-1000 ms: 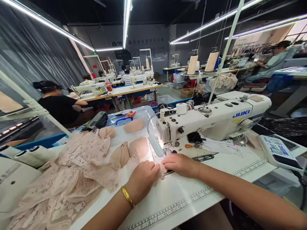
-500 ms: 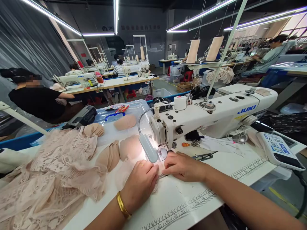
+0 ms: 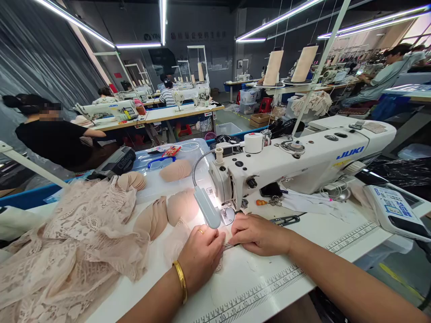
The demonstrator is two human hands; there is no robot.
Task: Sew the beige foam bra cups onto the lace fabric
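Note:
A white sewing machine [image 3: 303, 157] stands on the table, its lit needle area partly hidden behind a grey lamp [image 3: 207, 208]. Just in front of the needle, my left hand [image 3: 204, 253] is closed on a piece of pale pink lace fabric [image 3: 175, 240], fingers bent and pressing it to the table. My right hand [image 3: 257, 234] is close beside it, fingers curled and pinching the same fabric at its right edge. Most of the fabric under both hands is hidden. Stacks of beige pads [image 3: 153, 217] lie left of the machine.
A heap of pink lace [image 3: 77, 242] covers the table's left side. Behind the pads is a clear plastic bin lid [image 3: 144, 179]. Thread snips [image 3: 285, 220], a key ring [image 3: 267, 202] and a control box [image 3: 397, 208] lie to the right. A co-worker in black [image 3: 50, 134] sits at far left.
My left hand has shifted slightly right, toward the right hand, with the fabric. The right hand stays nearly in place. The view has moved a little.

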